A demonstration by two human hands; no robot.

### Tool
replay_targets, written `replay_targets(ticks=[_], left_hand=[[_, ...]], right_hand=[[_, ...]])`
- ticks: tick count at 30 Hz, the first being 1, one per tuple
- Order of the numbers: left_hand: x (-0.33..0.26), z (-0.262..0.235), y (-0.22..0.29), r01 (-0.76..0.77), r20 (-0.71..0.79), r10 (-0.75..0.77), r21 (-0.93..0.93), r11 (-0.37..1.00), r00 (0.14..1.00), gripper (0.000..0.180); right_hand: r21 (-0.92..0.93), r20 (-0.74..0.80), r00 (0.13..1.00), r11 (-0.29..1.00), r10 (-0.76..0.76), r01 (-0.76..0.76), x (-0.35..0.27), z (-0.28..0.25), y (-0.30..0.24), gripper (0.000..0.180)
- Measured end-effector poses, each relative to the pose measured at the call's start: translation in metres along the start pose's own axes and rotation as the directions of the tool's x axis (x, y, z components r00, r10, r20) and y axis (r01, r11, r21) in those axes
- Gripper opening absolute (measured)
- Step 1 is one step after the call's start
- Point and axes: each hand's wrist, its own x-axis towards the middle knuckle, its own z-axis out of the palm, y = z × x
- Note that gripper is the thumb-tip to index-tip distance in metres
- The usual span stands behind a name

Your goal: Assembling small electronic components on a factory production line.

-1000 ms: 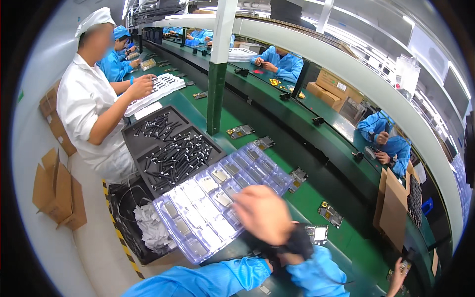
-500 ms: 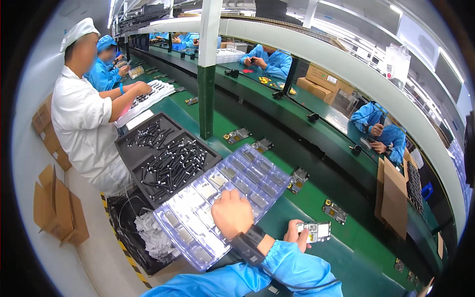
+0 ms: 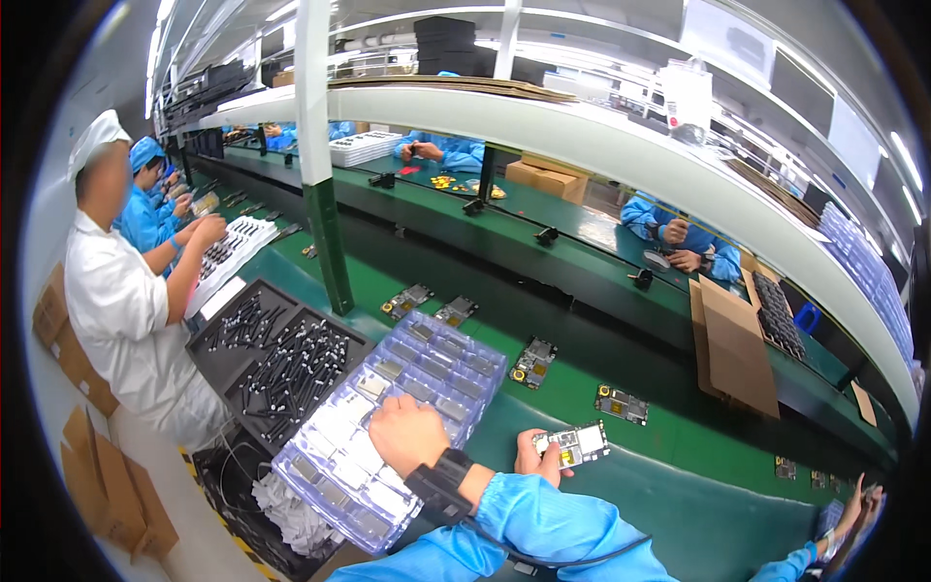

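My arms cross at the bottom of the view, the right sleeve over the left. My left hand (image 3: 532, 457) grips a small circuit board (image 3: 584, 443) by its left end, thumb on top, above the green bench. My right hand (image 3: 407, 434), with a black band at the wrist, is over a clear plastic compartment tray (image 3: 339, 425). Its fingers are curled down toward the compartments, and whatever they pinch is hidden. Flat grey metallic pieces (image 3: 389, 369) lie in many of the compartments. The tray is tilted, overlapping a black bin's corner.
A black divided bin (image 3: 221, 339) holds many short black parts with light ends. Several circuit boards (image 3: 622, 404) lie along the green strip beyond my hands. A post (image 3: 328, 242) rises behind the tray. A co-worker in white (image 3: 116, 301) stands left; another person's sleeve (image 3: 790, 565) shows lower right.
The view has turned, so the bench, tray and both hands sit farther left. My left hand still holds the board and my right hand stays over the tray. Another person's hands appear lower right.
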Motion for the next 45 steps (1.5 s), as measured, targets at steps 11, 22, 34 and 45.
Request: replay_targets(ticks=[11, 22, 34, 45], left_hand=[[-0.041, -0.016, 0.047, -0.157, 0.511, -0.024, 0.308, 0.938, 0.860, 0.028], [-0.096, -0.019, 0.053, -0.141, 0.740, -0.085, 0.239, 0.961, 0.668, 0.036], [-0.094, -0.028, 0.039, -0.222, 0.778, -0.071, 0.264, 0.939, 0.624, 0.035], [-0.095, -0.032, 0.039, -0.308, 0.782, -0.022, 0.271, 0.912, 0.623, 0.032]], right_hand=[[0.973, 0.124, 0.752, 0.069, 0.648, -0.220, -0.262, -0.076, 0.124, 0.021], [0.105, -0.549, 0.803, 0.972, 0.232, -0.209, -0.356, -0.051, 0.112, 0.024], [0.171, -0.533, 0.782, 0.946, 0.324, -0.276, -0.360, -0.035, 0.102, 0.023], [0.253, -0.522, 0.784, 0.939, 0.337, -0.234, -0.357, -0.026, 0.100, 0.027]])
